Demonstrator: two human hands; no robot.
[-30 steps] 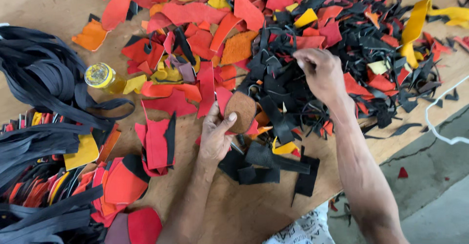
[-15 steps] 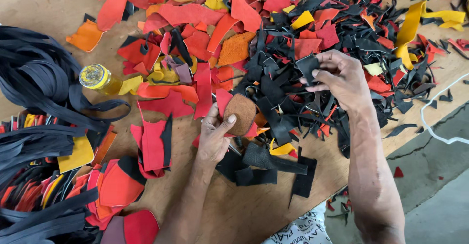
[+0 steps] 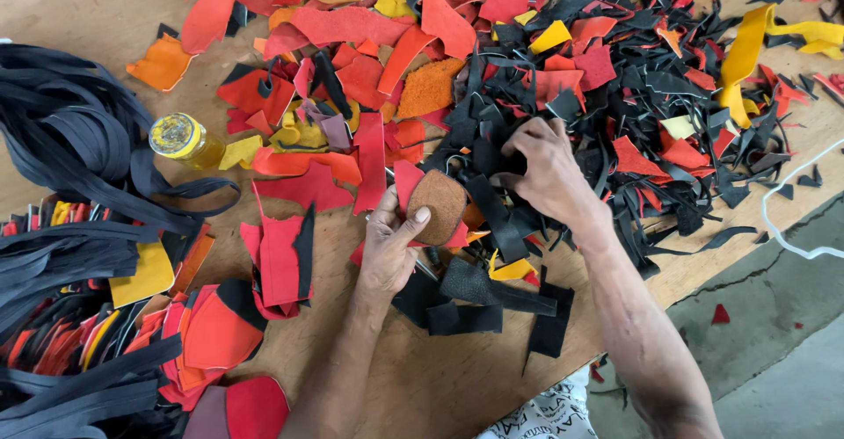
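Note:
My left hand (image 3: 387,250) grips a rounded brown leather piece (image 3: 437,206), thumb on its face, just above the wooden table (image 3: 79,8). My right hand (image 3: 549,171) is next to it on the right, fingers curled around black leather scraps (image 3: 488,153) at the edge of the big black heap. Several flat black pieces (image 3: 479,294) lie on the table just below both hands.
Red, orange and yellow leather offcuts (image 3: 352,26) cover the table's far side, mixed with black scraps (image 3: 668,79) on the right. A bundle of black straps (image 3: 61,140) lies at left beside a yellow-capped bottle (image 3: 180,137). Stacked red pieces (image 3: 281,259) sit near the front; concrete floor (image 3: 774,342) lies right.
My right hand has drawn back from the far black heap toward my left hand and closed on black scraps. My left hand keeps holding the brown piece.

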